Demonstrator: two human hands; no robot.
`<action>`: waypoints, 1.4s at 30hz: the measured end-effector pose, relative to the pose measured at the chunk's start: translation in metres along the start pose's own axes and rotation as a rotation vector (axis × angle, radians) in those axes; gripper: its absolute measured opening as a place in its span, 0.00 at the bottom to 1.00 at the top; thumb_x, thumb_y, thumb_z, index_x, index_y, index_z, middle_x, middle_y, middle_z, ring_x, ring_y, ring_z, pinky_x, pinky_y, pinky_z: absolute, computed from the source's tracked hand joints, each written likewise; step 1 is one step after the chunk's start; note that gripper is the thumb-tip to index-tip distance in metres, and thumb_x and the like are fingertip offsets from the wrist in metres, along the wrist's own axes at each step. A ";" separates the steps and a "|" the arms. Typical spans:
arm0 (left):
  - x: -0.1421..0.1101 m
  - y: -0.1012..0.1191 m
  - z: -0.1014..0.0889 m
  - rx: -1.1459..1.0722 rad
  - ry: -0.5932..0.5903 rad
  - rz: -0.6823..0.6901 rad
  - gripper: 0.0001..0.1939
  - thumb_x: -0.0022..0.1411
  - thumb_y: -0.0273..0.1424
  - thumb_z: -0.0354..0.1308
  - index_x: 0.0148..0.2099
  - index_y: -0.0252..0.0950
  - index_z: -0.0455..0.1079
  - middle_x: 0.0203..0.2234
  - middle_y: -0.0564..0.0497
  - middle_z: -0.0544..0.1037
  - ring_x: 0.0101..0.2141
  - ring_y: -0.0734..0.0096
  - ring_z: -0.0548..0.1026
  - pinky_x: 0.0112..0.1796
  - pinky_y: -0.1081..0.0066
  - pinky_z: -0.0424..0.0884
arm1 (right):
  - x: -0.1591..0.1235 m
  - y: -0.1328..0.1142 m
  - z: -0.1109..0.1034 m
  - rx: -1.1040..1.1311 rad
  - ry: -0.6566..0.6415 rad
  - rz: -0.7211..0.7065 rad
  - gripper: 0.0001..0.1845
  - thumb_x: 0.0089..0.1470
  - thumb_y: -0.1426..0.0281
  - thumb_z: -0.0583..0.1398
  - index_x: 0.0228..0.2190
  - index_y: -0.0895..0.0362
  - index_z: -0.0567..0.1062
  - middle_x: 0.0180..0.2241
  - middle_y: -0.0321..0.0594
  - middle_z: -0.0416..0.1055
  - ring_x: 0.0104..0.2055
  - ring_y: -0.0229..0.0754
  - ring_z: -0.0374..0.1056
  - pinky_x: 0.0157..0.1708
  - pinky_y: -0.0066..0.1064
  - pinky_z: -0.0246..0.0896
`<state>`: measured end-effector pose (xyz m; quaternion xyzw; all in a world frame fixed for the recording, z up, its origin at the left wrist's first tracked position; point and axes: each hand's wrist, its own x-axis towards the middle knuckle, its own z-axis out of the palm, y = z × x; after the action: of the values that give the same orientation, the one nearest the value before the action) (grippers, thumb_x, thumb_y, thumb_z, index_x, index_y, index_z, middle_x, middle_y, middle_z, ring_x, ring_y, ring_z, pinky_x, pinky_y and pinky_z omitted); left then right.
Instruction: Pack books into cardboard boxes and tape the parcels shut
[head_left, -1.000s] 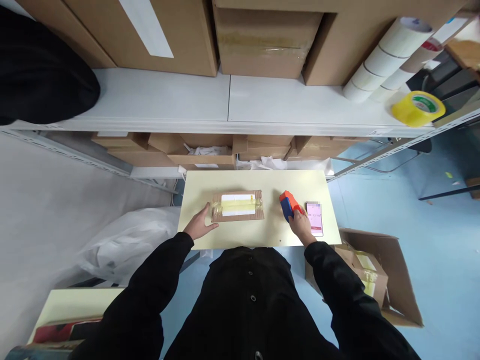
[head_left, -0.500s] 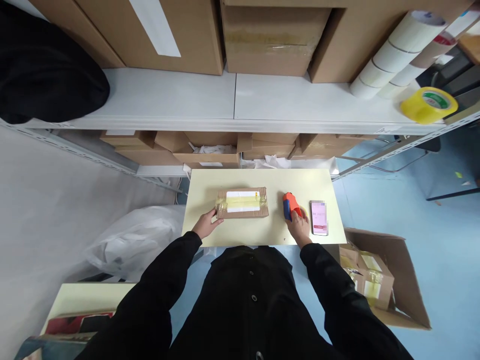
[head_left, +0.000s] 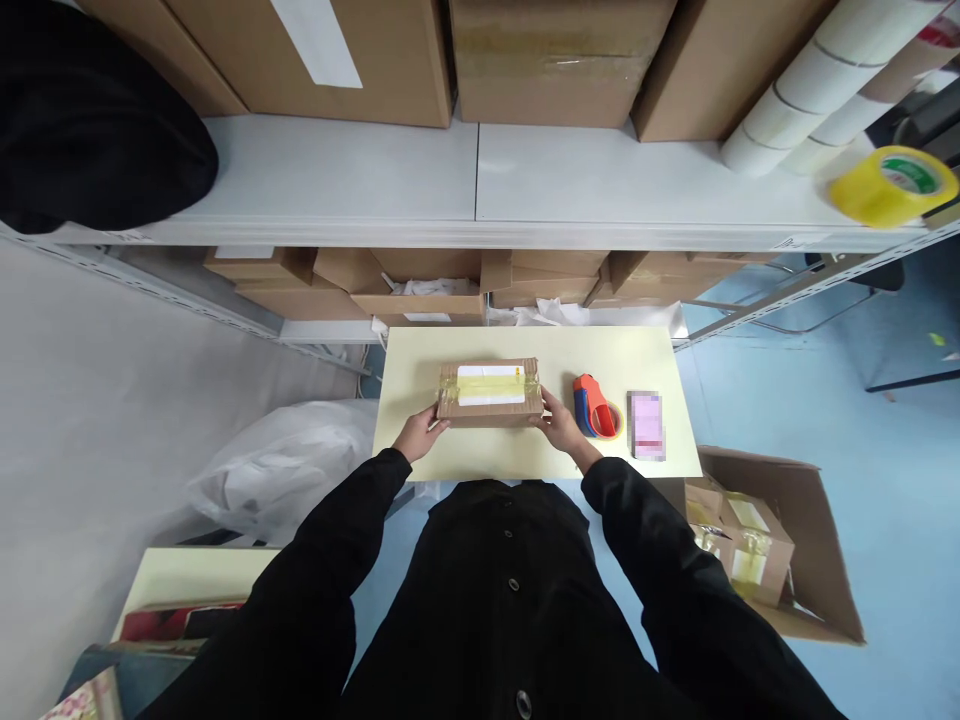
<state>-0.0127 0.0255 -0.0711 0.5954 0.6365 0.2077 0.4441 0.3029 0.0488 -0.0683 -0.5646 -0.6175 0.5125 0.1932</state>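
A small taped cardboard parcel [head_left: 490, 393] with a white label lies on the pale yellow table [head_left: 525, 455]. My left hand [head_left: 421, 434] grips the parcel's left end, and my right hand [head_left: 559, 425] grips its right end. An orange and blue tape dispenser [head_left: 595, 406] sits on the table just right of my right hand, with nothing holding it. Further right lies a phone [head_left: 646, 424] with a pink screen.
A white shelf [head_left: 480, 180] with large cardboard boxes stands behind the table; paper rolls [head_left: 814, 100] and a yellow tape roll [head_left: 892, 185] lie at its right. An open box of parcels [head_left: 757, 545] is on the floor at right, a white plastic bag [head_left: 277, 470] at left.
My right hand has let go of the tape dispenser and moved left to the parcel's right end. My left hand has closed on the parcel's left end.
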 end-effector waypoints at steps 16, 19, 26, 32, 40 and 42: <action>0.017 0.011 -0.007 0.207 0.084 -0.271 0.24 0.60 0.48 0.43 0.25 0.38 0.69 0.24 0.47 0.78 0.30 0.63 0.77 0.33 0.71 0.68 | 0.027 -0.016 0.003 -0.022 -0.037 0.213 0.27 0.60 0.53 0.49 0.48 0.59 0.73 0.47 0.48 0.73 0.46 0.46 0.70 0.45 0.33 0.64; 0.027 0.008 -0.008 0.236 0.082 -0.287 0.20 0.58 0.45 0.46 0.27 0.37 0.71 0.25 0.47 0.78 0.32 0.62 0.77 0.35 0.71 0.67 | 0.026 -0.002 0.011 0.145 -0.026 0.182 0.27 0.58 0.53 0.52 0.50 0.59 0.71 0.47 0.48 0.73 0.44 0.46 0.71 0.43 0.35 0.65; 0.026 0.006 -0.008 0.225 0.043 -0.335 0.17 0.58 0.42 0.49 0.26 0.38 0.70 0.23 0.50 0.77 0.29 0.65 0.77 0.35 0.72 0.69 | -0.003 0.025 0.005 0.017 0.283 0.038 0.29 0.55 0.54 0.55 0.53 0.59 0.68 0.52 0.54 0.67 0.44 0.48 0.69 0.44 0.43 0.66; 0.021 0.003 0.000 0.150 0.035 -0.407 0.15 0.59 0.41 0.49 0.30 0.37 0.70 0.28 0.50 0.79 0.26 0.70 0.78 0.30 0.75 0.72 | -0.045 0.062 -0.028 -0.494 0.512 0.093 0.24 0.56 0.61 0.54 0.50 0.63 0.68 0.47 0.58 0.68 0.50 0.58 0.62 0.47 0.48 0.57; 0.024 0.012 -0.010 0.190 0.052 -0.465 0.15 0.58 0.42 0.52 0.35 0.36 0.72 0.34 0.48 0.80 0.30 0.66 0.79 0.34 0.72 0.73 | -0.039 0.073 -0.036 -0.758 0.254 0.378 0.20 0.57 0.59 0.55 0.45 0.60 0.70 0.39 0.52 0.73 0.45 0.54 0.67 0.49 0.45 0.49; 0.028 0.020 -0.015 0.261 0.112 -0.435 0.16 0.58 0.42 0.52 0.39 0.35 0.72 0.39 0.45 0.80 0.37 0.64 0.79 0.40 0.69 0.72 | -0.035 0.074 -0.036 -0.766 0.201 0.390 0.18 0.58 0.61 0.54 0.43 0.61 0.70 0.35 0.52 0.74 0.42 0.53 0.68 0.49 0.45 0.48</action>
<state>-0.0106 0.0601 -0.0560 0.4845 0.7945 0.0562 0.3619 0.3796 0.0205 -0.1048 -0.7486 -0.6228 0.2161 -0.0711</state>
